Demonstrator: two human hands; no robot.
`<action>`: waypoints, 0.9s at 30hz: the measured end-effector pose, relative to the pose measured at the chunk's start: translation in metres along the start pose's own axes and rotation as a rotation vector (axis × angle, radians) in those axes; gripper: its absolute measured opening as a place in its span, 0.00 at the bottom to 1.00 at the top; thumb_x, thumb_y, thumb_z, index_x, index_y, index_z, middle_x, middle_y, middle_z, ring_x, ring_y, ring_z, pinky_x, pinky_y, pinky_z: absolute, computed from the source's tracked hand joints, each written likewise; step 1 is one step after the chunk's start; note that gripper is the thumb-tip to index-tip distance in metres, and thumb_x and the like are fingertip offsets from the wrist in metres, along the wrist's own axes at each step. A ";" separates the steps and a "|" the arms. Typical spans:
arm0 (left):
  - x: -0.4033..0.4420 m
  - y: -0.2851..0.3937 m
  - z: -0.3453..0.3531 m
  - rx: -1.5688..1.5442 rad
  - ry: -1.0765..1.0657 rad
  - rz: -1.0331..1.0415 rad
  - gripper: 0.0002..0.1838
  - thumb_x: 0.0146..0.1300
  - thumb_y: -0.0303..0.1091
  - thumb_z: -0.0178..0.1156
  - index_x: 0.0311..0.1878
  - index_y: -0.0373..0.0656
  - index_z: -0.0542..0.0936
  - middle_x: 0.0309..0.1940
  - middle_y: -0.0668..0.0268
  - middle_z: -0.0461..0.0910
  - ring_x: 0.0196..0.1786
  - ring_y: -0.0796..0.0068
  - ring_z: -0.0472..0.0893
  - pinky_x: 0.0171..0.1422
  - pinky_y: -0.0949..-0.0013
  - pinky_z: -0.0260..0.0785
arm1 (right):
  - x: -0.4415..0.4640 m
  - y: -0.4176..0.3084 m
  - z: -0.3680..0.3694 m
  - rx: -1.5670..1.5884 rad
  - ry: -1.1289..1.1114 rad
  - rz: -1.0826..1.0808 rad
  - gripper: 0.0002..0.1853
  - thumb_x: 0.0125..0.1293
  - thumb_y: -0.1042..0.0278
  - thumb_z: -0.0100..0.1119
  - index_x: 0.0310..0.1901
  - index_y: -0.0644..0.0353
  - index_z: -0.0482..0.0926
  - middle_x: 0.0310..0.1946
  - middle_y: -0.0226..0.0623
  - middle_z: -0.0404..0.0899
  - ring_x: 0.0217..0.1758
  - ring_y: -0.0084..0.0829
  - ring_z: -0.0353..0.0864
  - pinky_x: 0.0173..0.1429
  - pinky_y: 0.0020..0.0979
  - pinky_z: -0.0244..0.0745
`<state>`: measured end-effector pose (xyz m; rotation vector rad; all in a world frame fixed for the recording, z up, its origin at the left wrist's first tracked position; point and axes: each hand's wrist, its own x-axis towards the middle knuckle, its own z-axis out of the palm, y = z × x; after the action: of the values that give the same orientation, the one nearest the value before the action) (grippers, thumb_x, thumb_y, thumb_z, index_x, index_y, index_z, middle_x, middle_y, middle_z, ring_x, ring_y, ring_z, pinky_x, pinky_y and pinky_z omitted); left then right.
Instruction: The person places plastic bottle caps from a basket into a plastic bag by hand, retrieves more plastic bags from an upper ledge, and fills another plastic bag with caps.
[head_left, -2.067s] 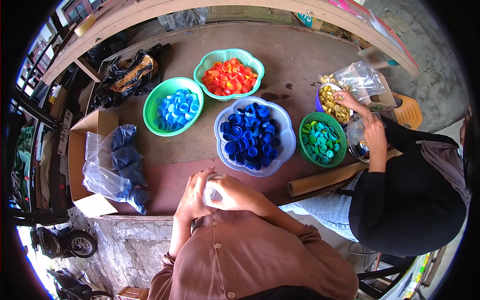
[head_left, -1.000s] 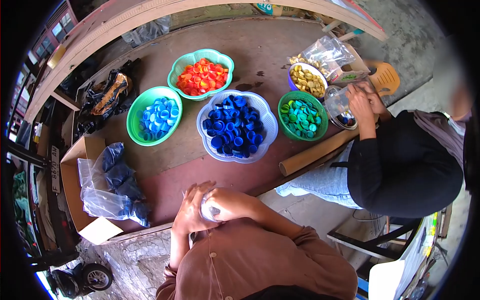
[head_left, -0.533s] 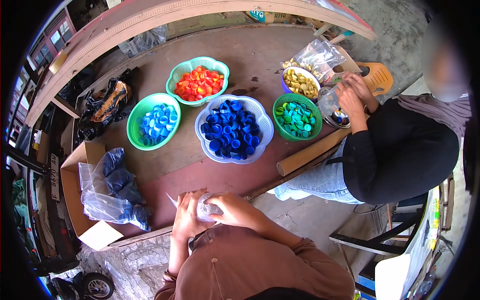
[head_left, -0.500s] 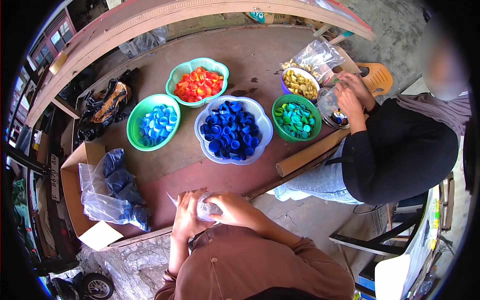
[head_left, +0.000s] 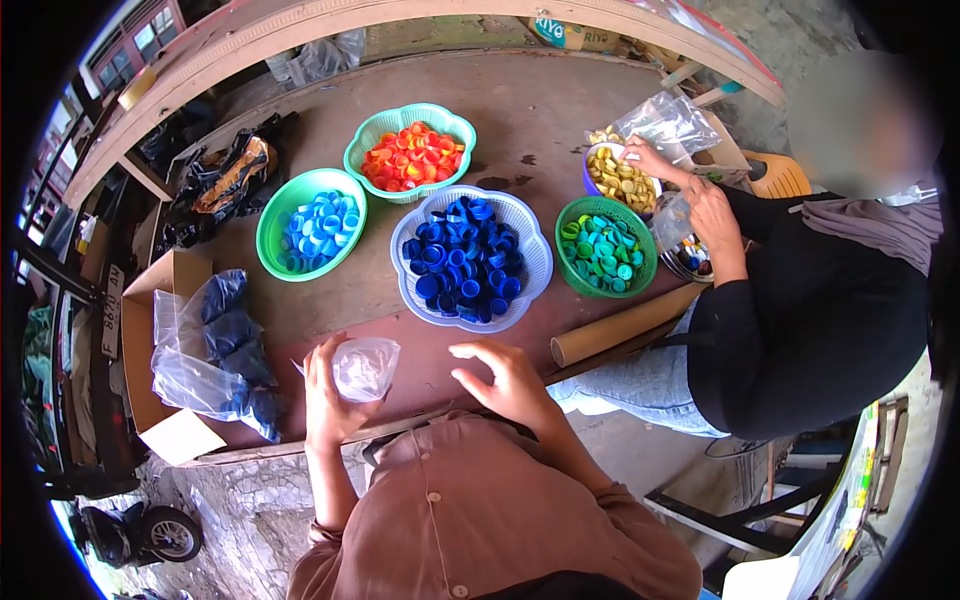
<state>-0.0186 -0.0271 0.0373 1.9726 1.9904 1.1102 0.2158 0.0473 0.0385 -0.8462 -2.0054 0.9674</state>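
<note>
My left hand (head_left: 335,400) grips a clear plastic bag (head_left: 365,368) near the table's front edge. The bag has a rounded, cup-like shape; whether a cup sits inside it I cannot tell. Apart from it on the right, my right hand (head_left: 505,378) is open, thumb and fingers spread with nothing between them. Just beyond both hands stands a pale blue basket (head_left: 541,270) of dark blue bottle caps (head_left: 465,260).
Other caps fill a mint basket (head_left: 352,150), a light green basin (head_left: 268,235), a green basket (head_left: 650,262) and a purple bowl (head_left: 590,178). At left, a cardboard box (head_left: 135,350) holds bagged blue caps (head_left: 240,350). A co-worker (head_left: 810,320) and a cardboard tube (head_left: 620,330) are at right.
My right hand has let go of the plastic bag and moved right, opening. My left hand has shifted left with the bag, now more open. The co-worker's one hand has reached to the gold caps.
</note>
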 end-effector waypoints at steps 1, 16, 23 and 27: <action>0.001 0.001 0.000 0.010 0.008 -0.008 0.47 0.27 0.35 0.73 0.58 0.39 0.63 0.47 0.55 0.71 0.49 0.53 0.70 0.55 0.56 0.61 | -0.005 0.013 -0.001 -0.026 -0.002 0.027 0.13 0.53 0.73 0.62 0.41 0.65 0.76 0.38 0.43 0.80 0.41 0.39 0.80 0.45 0.32 0.74; -0.016 0.000 0.003 -0.059 -0.015 -0.221 0.51 0.25 0.36 0.72 0.60 0.39 0.62 0.50 0.54 0.69 0.52 0.51 0.67 0.59 0.54 0.60 | 0.062 0.143 -0.057 -0.466 0.373 0.109 0.11 0.48 0.82 0.56 0.35 0.64 0.78 0.31 0.42 0.78 0.30 0.38 0.78 0.38 0.35 0.73; -0.022 -0.004 0.002 0.009 -0.038 -0.212 0.52 0.28 0.36 0.73 0.63 0.41 0.59 0.51 0.52 0.68 0.54 0.53 0.68 0.59 0.57 0.62 | 0.100 0.183 -0.049 -0.874 -0.068 0.232 0.07 0.45 0.77 0.58 0.29 0.60 0.80 0.27 0.48 0.78 0.31 0.46 0.79 0.38 0.41 0.75; -0.014 0.001 0.004 0.000 -0.050 -0.219 0.52 0.28 0.36 0.73 0.63 0.41 0.59 0.51 0.52 0.68 0.54 0.53 0.68 0.59 0.57 0.62 | 0.103 0.190 -0.043 -0.997 -0.137 0.335 0.04 0.47 0.75 0.56 0.25 0.61 0.80 0.24 0.49 0.78 0.31 0.48 0.79 0.38 0.43 0.75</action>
<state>-0.0139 -0.0389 0.0294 1.7128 2.1171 0.9996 0.2435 0.2386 -0.0668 -1.7071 -2.5110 0.1036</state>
